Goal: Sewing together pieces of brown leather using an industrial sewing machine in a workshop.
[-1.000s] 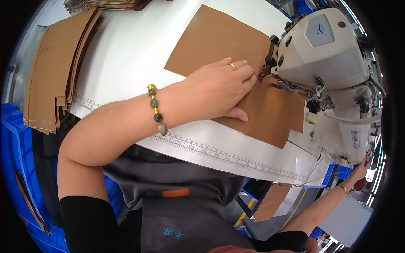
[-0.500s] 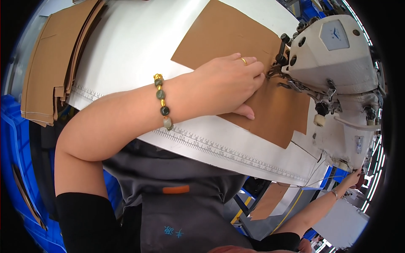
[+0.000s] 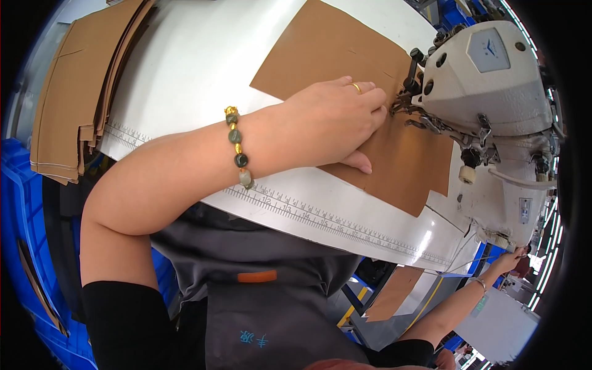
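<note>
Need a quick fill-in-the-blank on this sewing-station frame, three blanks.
1. The left hand presses flat on a ____ sheet of material.
2. A beaded bracelet sits on the left ____.
3. The hand's fingertips lie beside the white ____ machine.
4. A stack of tan cut pieces lies at the white table's ____ end.

Missing words: brown; wrist; sewing; left

Light: bright, even, from overhead.
Glare: soft sheen on the white tabletop [image 3: 203, 74].
Shadows: faint.
Edges: strong fisheye bending, black rim.
Focus: sharp centre, softer periphery.

White worktable [image 3: 203, 74], blue crates [image 3: 24, 203], grey floor [image 3: 493, 320]
</note>
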Tool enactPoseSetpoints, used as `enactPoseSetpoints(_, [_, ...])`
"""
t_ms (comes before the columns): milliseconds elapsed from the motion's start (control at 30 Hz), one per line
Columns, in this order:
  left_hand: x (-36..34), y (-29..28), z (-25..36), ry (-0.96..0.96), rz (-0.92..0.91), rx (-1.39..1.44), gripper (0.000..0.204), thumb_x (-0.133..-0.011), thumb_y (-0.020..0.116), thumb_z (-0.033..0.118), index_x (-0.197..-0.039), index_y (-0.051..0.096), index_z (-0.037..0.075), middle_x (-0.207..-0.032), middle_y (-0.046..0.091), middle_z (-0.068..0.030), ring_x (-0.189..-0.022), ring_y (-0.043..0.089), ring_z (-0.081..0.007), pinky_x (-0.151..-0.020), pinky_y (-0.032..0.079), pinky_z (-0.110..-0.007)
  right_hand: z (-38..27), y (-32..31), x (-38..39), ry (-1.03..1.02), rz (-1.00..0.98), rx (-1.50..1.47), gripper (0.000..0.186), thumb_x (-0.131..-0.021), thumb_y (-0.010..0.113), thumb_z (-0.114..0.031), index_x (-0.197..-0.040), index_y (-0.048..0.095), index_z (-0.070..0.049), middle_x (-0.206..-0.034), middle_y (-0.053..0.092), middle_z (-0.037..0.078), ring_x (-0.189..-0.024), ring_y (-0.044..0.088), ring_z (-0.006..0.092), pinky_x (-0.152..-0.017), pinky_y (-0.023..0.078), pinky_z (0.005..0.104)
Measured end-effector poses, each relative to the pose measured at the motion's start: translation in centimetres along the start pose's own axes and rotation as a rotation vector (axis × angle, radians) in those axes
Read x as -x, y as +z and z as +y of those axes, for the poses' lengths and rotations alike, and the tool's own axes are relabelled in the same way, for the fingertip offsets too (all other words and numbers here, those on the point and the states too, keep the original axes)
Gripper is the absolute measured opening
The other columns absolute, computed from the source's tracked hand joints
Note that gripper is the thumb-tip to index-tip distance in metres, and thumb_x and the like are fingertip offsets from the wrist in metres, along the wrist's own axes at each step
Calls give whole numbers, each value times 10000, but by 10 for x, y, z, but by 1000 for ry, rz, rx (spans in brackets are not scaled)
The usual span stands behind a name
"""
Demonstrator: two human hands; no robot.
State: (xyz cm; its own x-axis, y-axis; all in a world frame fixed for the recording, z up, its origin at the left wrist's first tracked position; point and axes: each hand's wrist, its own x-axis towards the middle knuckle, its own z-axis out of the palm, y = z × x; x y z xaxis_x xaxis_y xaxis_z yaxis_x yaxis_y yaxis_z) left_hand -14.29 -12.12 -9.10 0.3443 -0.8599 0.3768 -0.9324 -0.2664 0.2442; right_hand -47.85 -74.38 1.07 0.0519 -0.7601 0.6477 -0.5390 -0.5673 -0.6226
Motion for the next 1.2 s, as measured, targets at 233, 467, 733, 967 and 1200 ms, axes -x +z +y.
enactPoseSetpoints(233, [-1, 0, 1, -17, 20, 54, 727, -778, 775, 440, -1279, 572, -47, -1308, 561, -118, -1218, 556, -270, -1047, 454, -339, 40, -2, -14, 6, 12, -144, 411, -1040, 525, -341, -1209, 653, 11, -943, 664, 80, -622, 519, 119, -480, 365, 272])
enactPoseSetpoints(467, [1, 6, -4, -6, -5, 14, 738, -850, 706, 509, -1319, 575, -45, -1399, 562, -125, -1381, 452, -293, -1139, 363, -430, -8, -14, 17, -620, 337, 307, 352, -1064, 501, -278, -1179, 672, 8, -982, 691, 97, -664, 516, 105, -529, 386, 240])
enactPoseSetpoints(733, [2, -8, 6, 55, -150, -13, 684, -879, 682, 479, -1323, 588, -32, -1392, 574, -109, -1358, 481, -262, -1115, 377, -397, -241, 36, 255, -1287, -475, -254, 131, -824, 682, -41, -931, 716, 26, -751, 673, 122, -595, 600, 241, -523, 468, 330])
enactPoseSetpoints(967, [4, -11, 14, -6, -88, -156, 722, -847, 670, 528, -1310, 594, -21, -1358, 593, -115, -1311, 522, -279, -1100, 413, -418, -306, 97, 338, -1329, -741, -176, 567, -723, 781, -11, -1265, 670, -134, -748, 629, 9, -640, 603, 166, -561, 488, 308])
enactPoseSetpoints(1200, [2, -13, 22, -29, -118, -226, 783, -824, 646, 587, -1328, 581, -9, -1355, 592, -119, -1294, 532, -298, -1103, 415, -438, -284, 110, 352, -1296, -733, -206, 683, -621, 757, 3, -1289, 641, -79, -814, 652, 13, -696, 630, 181, -627, 513, 314])
